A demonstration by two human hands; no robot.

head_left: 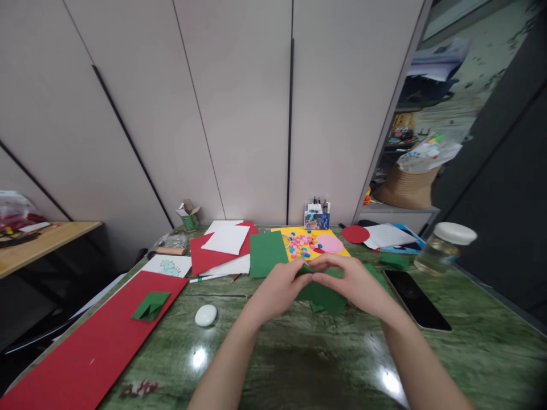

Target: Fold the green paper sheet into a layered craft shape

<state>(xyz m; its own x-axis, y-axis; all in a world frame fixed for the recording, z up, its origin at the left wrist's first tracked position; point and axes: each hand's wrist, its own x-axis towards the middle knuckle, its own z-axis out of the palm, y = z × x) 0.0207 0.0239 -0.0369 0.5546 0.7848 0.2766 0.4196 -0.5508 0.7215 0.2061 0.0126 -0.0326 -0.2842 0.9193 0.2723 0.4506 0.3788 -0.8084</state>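
My left hand (pixel 280 289) and my right hand (pixel 350 280) meet at the middle of the table, fingertips nearly together. Between them is a small folded piece of dark green paper (pixel 305 269), pinched by the fingers of both hands. Beneath and behind my hands lie more green paper pieces (pixel 329 299), partly covered by my right hand. A green rectangular sheet (pixel 268 254) lies just beyond my left hand. Past my fingertips, pink and blue pompoms (pixel 302 244) rest on a yellow sheet (pixel 337 233), beside a pink paper circle (pixel 330 244).
On the left, a long red sheet (pixel 98 336) carries a folded green piece (pixel 151 306). A white rounded object (pixel 205 315) sits near my left forearm. To the right are a black phone (pixel 416 299) and a lidded jar (pixel 444 249). A pen box (pixel 317 216) stands behind.
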